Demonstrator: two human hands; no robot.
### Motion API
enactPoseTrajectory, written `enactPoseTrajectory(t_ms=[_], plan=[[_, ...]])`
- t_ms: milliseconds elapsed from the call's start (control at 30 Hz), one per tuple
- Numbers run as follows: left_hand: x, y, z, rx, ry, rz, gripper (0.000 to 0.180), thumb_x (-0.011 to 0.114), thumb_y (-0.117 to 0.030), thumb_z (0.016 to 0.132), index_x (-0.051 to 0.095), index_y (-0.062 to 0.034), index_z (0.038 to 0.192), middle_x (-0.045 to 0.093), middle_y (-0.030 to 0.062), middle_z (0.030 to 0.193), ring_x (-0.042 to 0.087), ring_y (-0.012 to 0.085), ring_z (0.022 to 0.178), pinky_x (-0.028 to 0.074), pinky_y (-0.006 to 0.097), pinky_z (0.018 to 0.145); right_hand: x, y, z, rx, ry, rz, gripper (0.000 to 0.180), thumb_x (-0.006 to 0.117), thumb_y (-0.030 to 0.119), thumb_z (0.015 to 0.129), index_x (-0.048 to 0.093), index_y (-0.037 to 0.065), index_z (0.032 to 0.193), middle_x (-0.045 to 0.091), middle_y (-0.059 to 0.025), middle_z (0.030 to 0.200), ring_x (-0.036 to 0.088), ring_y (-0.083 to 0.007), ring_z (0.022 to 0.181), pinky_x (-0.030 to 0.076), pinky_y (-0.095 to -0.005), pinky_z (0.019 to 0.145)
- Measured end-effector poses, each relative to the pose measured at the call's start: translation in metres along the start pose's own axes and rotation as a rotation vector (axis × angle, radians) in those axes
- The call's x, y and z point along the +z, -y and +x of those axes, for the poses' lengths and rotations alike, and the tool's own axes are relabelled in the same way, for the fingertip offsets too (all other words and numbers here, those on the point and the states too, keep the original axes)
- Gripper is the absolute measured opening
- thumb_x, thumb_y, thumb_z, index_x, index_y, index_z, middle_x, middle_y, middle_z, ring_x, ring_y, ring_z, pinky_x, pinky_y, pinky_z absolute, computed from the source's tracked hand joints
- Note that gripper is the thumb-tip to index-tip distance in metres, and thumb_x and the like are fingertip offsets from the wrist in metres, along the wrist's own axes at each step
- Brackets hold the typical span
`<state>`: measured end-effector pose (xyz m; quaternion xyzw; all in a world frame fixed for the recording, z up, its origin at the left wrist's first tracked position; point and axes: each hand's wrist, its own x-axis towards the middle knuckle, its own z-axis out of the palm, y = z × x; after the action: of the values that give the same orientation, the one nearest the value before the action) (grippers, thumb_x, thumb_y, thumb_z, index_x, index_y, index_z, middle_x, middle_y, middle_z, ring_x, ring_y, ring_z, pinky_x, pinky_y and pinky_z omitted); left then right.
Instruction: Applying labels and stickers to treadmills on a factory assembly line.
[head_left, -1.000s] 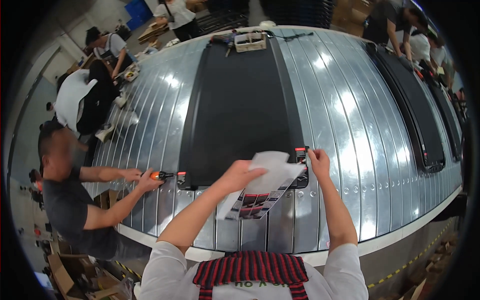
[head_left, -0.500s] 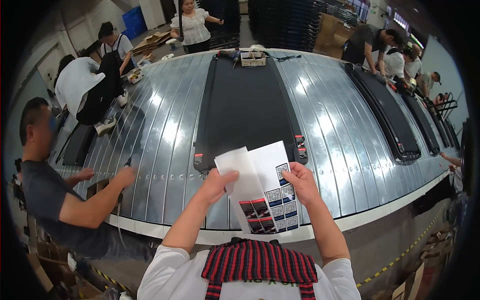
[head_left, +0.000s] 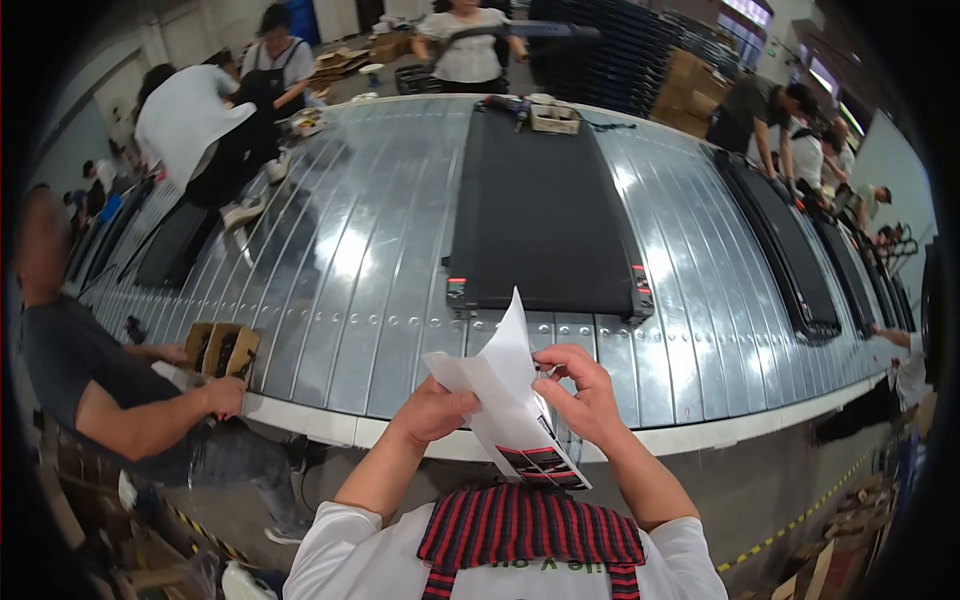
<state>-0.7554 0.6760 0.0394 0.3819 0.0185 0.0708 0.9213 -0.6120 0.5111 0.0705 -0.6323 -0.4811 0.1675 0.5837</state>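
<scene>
My left hand (head_left: 437, 410) is closed on the left edge of white sticker sheets (head_left: 493, 375), thumb on top. The sheets are bent, with a corner pointing up. Red-and-black stickers (head_left: 540, 462) show near their lower end, and most of the printed face is turned away. At the right edge my right hand (head_left: 580, 395) has thumb and forefinger curled in a pinch, with a small dark bit between them that I cannot make out. Beyond the sheets a long black treadmill-like deck (head_left: 545, 215) lies on the metal-topped table, with red-and-black labels at its near corners.
The slatted metal table (head_left: 390, 260) curves across in front of me. A parts tray (head_left: 555, 118) sits on the deck's far end. At left, a co-worker (head_left: 130, 390) holds a cardboard box (head_left: 222, 350). More black decks (head_left: 775, 245) lie at right, with people around them.
The view has swung left. The sheets have bent and turned their stickers away, and my right hand has shifted along the edge into a pinch. The co-worker at left now has a box.
</scene>
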Motion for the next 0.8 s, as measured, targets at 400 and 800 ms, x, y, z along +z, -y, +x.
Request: enactPoseTrajectory(t_ms=[400,800], plan=[[0.055,0.003,-0.030,0.020,0.059,0.361,0.053,0.064,-0.015,0.073,0.045,-0.0001,0.120,0.055,0.0075,0.108,0.050,0.0135,0.098,0.040,0.031,0.087,-0.004,-0.011,-0.007,0.285,0.122,0.429,0.034,0.062,0.001,0.068,0.053,-0.005,0.101,0.060,-0.0111,0.094,0.058,-0.0191,0.087,0.044,-0.0305,0.083],[0.075,0.049,-0.038,0.220,0.001,0.225,0.065,0.069,-0.030,0.073,0.042,-0.0003,0.124,0.054,0.0076,0.110,0.049,0.0157,0.100,0.037,0.029,0.089,-0.014,-0.033,-0.025,-0.308,-0.065,-0.129,0.016,0.048,0.007,0.084,0.053,-0.003,0.095,0.058,-0.0127,0.091,0.056,-0.0181,0.083,0.044,-0.0280,0.077]])
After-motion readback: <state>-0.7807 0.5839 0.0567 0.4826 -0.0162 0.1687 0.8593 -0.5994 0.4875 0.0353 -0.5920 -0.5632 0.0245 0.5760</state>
